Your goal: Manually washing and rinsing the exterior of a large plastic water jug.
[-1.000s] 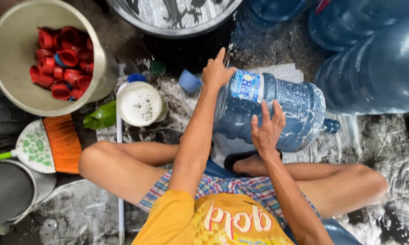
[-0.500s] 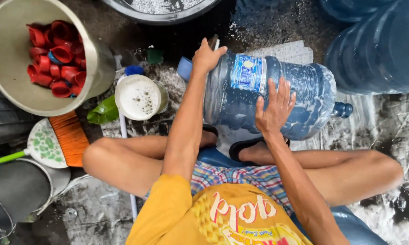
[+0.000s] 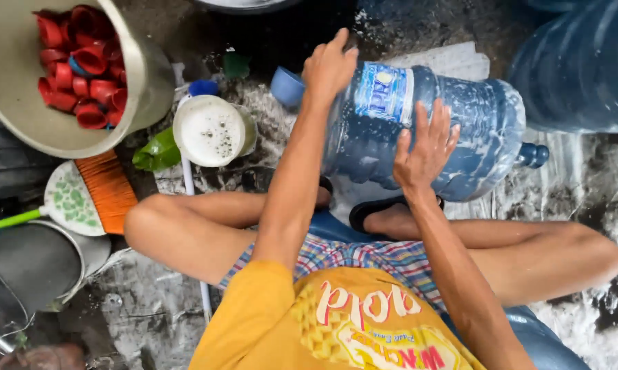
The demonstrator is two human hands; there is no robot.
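My left hand (image 3: 329,65) and right hand (image 3: 425,151) press flat, fingers spread, on the soapy, uncapped water jug (image 3: 459,130) lying sideways.

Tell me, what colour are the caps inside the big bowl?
The caps are mostly red, one blue among them; the head view shows them in the beige bowl.

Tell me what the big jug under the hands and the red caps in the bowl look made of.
The water jug looks like clear blue-tinted hard plastic, glossy and wet: you can see through it, and suds cling to it. The red caps seem to be moulded opaque plastic with a slight sheen. Their beige bowl looks like matte plastic, though I can't be sure.
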